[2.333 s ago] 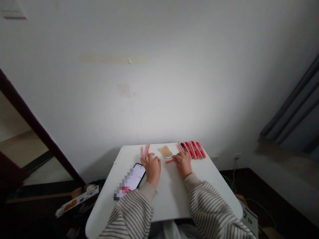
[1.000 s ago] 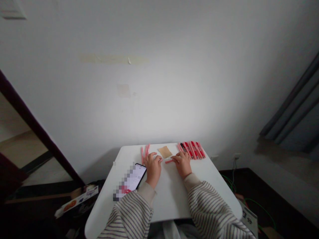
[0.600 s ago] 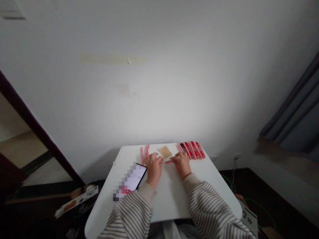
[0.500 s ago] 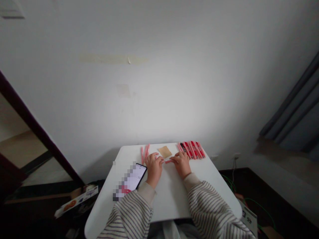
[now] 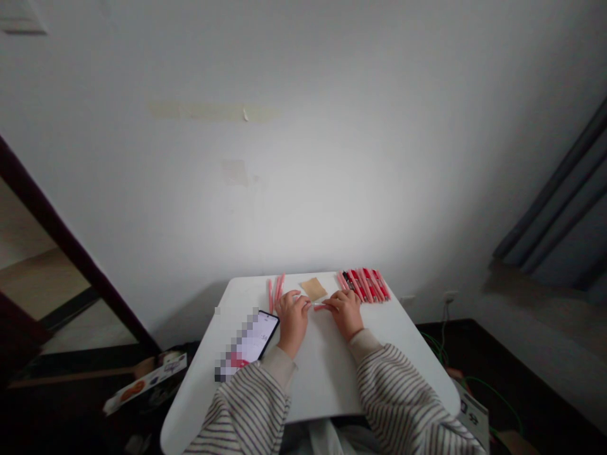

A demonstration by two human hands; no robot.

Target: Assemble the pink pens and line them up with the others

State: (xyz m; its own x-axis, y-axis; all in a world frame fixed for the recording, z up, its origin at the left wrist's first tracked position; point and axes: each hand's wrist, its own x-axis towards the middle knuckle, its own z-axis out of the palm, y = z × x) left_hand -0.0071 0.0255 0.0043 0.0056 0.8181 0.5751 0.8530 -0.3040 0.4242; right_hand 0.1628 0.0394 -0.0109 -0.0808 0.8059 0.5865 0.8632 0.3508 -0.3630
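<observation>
My left hand (image 5: 293, 319) is closed, its thumb and forefinger pinching one end of a thin pale stick (image 5: 317, 304). From the other side my right hand (image 5: 346, 311) pinches at the same stick, fingers bent. Just below the stick a short pink tube (image 5: 319, 308) shows, partly hidden by the right fingers; whether it is held or lies on the table I cannot tell. Behind the hands lies a square tan piece of paper or card (image 5: 313, 289). Several slim pink pen-like sticks (image 5: 270, 294) lie beyond my left hand.
A row of pink, pen-like sticks with red and black parts (image 5: 364, 285) lies at the white table's (image 5: 327, 379) back right. Left of my left wrist is a phone (image 5: 251, 344), its screen lit and partly pixelated. The wall (image 5: 303, 189) rises behind the table.
Between the fingertips the thin pale stick shows more plainly, and the left fingers have shifted very slightly left. Everything else on the table stays put.
</observation>
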